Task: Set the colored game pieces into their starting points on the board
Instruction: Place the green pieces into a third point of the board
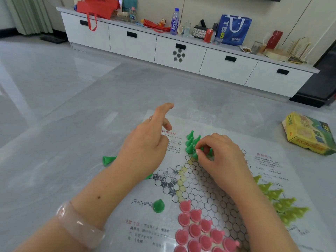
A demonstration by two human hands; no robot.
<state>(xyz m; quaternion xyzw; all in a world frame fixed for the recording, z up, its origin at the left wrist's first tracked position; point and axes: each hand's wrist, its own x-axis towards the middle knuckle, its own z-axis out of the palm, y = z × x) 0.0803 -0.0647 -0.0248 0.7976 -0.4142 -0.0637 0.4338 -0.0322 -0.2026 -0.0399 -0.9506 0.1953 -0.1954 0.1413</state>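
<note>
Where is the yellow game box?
In the head view, the yellow game box lies on the grey floor at the far right, just beyond the board edge.

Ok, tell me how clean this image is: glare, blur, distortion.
Head view: wide-angle bending curves the cabinet line; soft window glare sheens the floor and the board; the near pink pieces and the board's print look soft; hands sharp, little motion blur.

One head-worn, wide-angle camera is looking forward and down from above the person's forearms. It is sitting close over the game board [209,180], which is filling the lower middle and right of the frame, and it is facing across the grey floor [72,88] toward a white cabinet [181,51] running along the far wall.
</note>
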